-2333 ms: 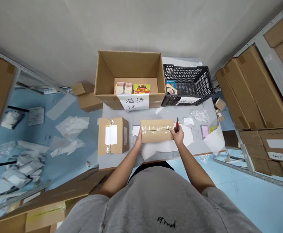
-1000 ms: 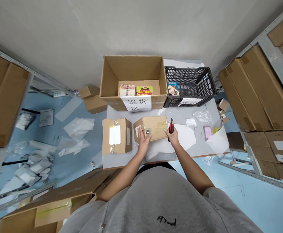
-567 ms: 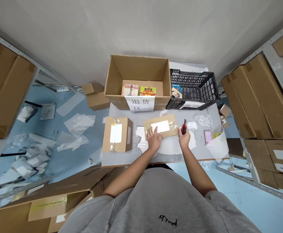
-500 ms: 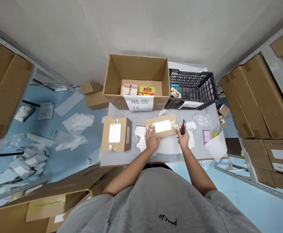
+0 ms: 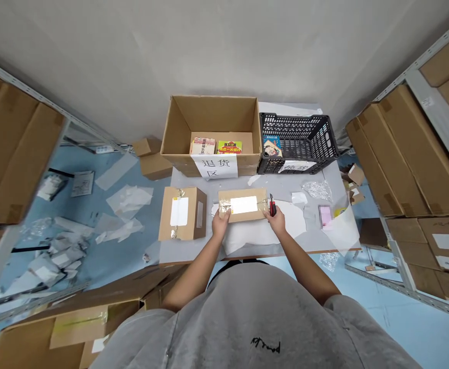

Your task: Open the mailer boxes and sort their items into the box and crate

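Presently, I hold the small box [image 5: 240, 217] with both of my hands, above the middle part of the table [image 5: 188, 251]. My left hand [image 5: 221, 224] grasps its near left corner, with the thumb laid on the top. My right hand [image 5: 277, 220] is closed around the red and black cutter [image 5: 272, 206], and its thumb side also touches the right end of the small box. The cutter points away from me; whether its blade is out is too small to tell.

The long edges of the small box run nearly parallel to the front edge of the table. A white label [image 5: 243, 204] faces up, with clear tape at both ends. Under it lies a big white paper [image 5: 263, 238]; if the small box rests there or is a little lifted, I cannot tell.

On the left, a narrow gap separates it from the taped box [image 5: 190, 225]. On the far side, a strip of table runs between it and the large carton [image 5: 247, 165], in which I see books [image 5: 203, 146]. The black crate [image 5: 297, 123] stands just beside this carton. To the right there is wider room, until the paper scrap [image 5: 299, 197] and the clear plastic [image 5: 319, 190]. Toward me, the white paper reaches close to the table's front edge, near my body.
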Action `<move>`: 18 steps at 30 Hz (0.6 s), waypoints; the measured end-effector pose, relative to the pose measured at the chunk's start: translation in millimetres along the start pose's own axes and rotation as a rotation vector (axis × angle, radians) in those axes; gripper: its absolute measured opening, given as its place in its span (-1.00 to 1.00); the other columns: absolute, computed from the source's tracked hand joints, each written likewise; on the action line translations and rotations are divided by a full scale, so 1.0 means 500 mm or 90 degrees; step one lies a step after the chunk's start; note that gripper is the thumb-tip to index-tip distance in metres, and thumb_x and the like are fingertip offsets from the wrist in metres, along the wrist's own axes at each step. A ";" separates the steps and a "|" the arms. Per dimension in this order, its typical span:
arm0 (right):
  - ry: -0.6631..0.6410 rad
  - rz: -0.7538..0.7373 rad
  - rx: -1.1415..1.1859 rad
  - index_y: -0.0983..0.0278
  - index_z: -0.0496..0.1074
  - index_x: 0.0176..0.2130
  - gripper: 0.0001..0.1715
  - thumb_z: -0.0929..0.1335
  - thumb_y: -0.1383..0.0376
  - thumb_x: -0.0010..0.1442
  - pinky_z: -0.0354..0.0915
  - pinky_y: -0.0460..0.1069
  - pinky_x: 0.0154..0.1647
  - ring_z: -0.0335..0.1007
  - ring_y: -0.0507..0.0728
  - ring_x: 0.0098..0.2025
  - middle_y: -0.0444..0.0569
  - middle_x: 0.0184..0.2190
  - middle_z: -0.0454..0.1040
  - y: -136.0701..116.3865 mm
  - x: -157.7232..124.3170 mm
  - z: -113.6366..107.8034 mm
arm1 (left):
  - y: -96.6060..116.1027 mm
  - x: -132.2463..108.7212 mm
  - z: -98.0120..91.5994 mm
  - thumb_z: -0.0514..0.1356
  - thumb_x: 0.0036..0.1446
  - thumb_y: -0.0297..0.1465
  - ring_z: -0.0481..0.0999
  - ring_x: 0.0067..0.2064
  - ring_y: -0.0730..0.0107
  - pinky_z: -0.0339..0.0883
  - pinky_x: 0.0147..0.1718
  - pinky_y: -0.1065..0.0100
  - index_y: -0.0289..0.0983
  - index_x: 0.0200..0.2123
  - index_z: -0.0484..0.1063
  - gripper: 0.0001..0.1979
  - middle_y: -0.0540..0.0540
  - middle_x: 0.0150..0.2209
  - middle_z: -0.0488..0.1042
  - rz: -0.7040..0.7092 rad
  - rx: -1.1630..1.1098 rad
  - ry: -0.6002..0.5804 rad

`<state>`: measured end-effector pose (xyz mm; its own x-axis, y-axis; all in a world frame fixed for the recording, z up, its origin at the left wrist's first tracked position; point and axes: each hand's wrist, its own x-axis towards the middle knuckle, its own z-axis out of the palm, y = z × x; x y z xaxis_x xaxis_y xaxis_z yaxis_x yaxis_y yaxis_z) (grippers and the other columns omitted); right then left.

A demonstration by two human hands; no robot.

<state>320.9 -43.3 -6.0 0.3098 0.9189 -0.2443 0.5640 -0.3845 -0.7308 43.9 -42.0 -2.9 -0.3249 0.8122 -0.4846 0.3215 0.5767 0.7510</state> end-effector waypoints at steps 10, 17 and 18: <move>0.055 -0.051 -0.155 0.18 0.40 -0.09 -0.69 0.32 0.00 0.46 0.21 -0.02 -0.23 0.50 0.23 -0.11 0.07 -0.10 0.59 -0.068 0.054 0.029 | 0.082 0.015 0.016 -0.09 0.58 -0.22 0.56 0.28 -0.02 0.43 0.17 0.12 -0.30 0.40 0.34 -0.49 -0.38 0.32 0.52 0.004 0.187 0.168; 0.067 -0.076 -0.118 0.18 0.35 -0.04 -0.65 0.29 -0.03 0.48 0.21 -0.02 -0.24 0.46 0.22 -0.03 0.07 0.06 0.50 -0.065 0.085 0.092 | 0.085 0.018 0.046 -0.24 0.60 -0.21 0.64 0.15 -0.07 0.43 0.09 0.07 -0.28 0.38 0.36 -0.43 -0.42 0.24 0.55 -0.021 0.285 0.200; 0.069 -0.081 -0.115 0.18 0.35 -0.03 -0.65 0.29 -0.03 0.48 0.21 -0.02 -0.25 0.47 0.22 -0.04 0.07 0.06 0.49 -0.062 0.085 0.095 | 0.086 0.018 0.046 -0.24 0.60 -0.21 0.64 0.15 -0.07 0.43 0.10 0.08 -0.28 0.38 0.35 -0.43 -0.41 0.24 0.55 -0.022 0.289 0.200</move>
<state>280.2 11.8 -24.1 0.3032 0.9495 -0.0806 0.7283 -0.2855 -0.6230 75.1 -8.1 14.5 -0.5692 0.7671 -0.2958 0.6348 0.6387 0.4348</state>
